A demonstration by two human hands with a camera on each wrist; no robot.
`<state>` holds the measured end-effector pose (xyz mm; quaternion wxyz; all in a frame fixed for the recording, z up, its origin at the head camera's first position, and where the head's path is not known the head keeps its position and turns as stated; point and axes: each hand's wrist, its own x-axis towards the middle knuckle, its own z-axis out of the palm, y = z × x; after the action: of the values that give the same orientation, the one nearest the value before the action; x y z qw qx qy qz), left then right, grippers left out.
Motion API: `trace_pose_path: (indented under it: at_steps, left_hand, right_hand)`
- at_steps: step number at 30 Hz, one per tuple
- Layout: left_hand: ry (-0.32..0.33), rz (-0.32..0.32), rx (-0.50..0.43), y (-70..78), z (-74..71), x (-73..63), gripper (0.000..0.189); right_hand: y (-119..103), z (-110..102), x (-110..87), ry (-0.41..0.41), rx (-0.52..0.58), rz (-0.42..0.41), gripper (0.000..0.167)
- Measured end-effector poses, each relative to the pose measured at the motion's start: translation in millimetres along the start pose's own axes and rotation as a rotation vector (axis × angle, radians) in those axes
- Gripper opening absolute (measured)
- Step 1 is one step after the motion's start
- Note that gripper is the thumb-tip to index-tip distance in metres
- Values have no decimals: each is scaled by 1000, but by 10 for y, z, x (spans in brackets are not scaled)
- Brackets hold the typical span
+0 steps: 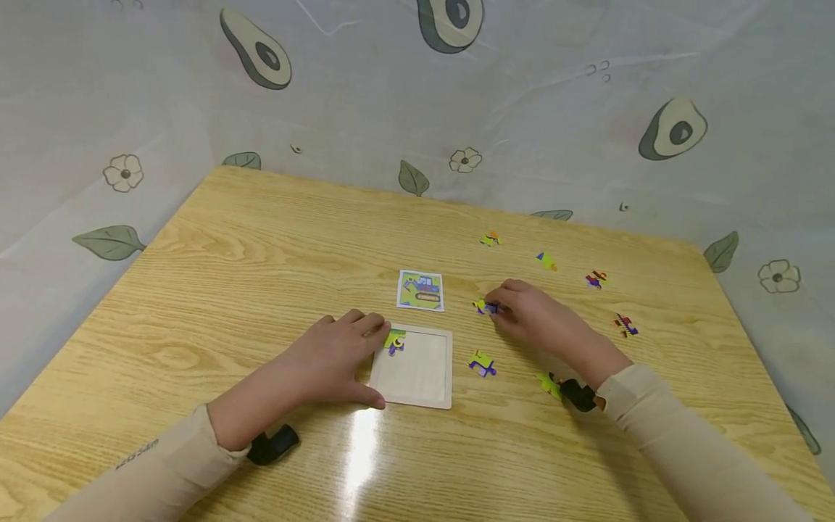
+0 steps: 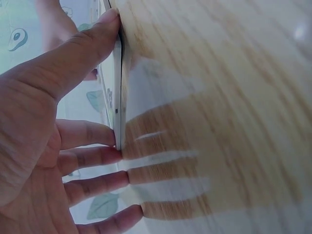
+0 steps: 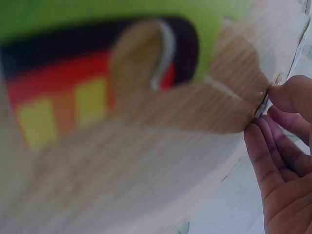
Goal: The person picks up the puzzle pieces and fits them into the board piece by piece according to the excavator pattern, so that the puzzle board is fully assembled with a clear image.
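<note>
My left hand (image 1: 335, 359) lies along the left side of a white puzzle tray (image 1: 417, 399), fingers spread. In the left wrist view its thumb touches one end of the tray's edge (image 2: 117, 83) and fingertips the other. One puzzle piece (image 1: 394, 341) sits in the tray's upper left corner. Right of the tray, my right hand (image 1: 531, 312) pinches a puzzle piece (image 1: 483, 307) with blue and yellow on it; the right wrist view shows this piece (image 3: 262, 106) edge-on between thumb and fingers, close over the table.
A square picture card (image 1: 420, 291) of a blue vehicle lies behind the tray. Loose pieces lie to the right, among them a green one (image 1: 482, 362) beside the tray, a striped one (image 1: 625, 325) and one partly behind the right wrist (image 1: 549, 384). A patterned cloth (image 1: 352, 109) hangs behind the table.
</note>
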<state>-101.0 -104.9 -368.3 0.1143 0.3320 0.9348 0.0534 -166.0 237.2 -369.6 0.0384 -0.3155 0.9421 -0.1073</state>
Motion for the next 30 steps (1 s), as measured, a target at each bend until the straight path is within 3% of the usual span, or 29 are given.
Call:
trace_pose_path:
  at_steps: [8, 18, 21, 30]
  left_hand:
    - [-23, -12, -18, 16, -14, 4, 107]
    - [5, 3, 13, 25, 0, 34, 108]
    - [0, 0, 20, 25, -4, 41, 109]
    - [3, 5, 26, 17, -10, 34, 108]
  right_hand:
    - [-114, -24, 0, -15, 84, 28, 26]
    - [-538, -56, 74, -69, 166, 5, 30]
    - [-648, -41, 106, -105, 201, -15, 31]
    - [-847, 112, 228, -97, 153, -119, 24]
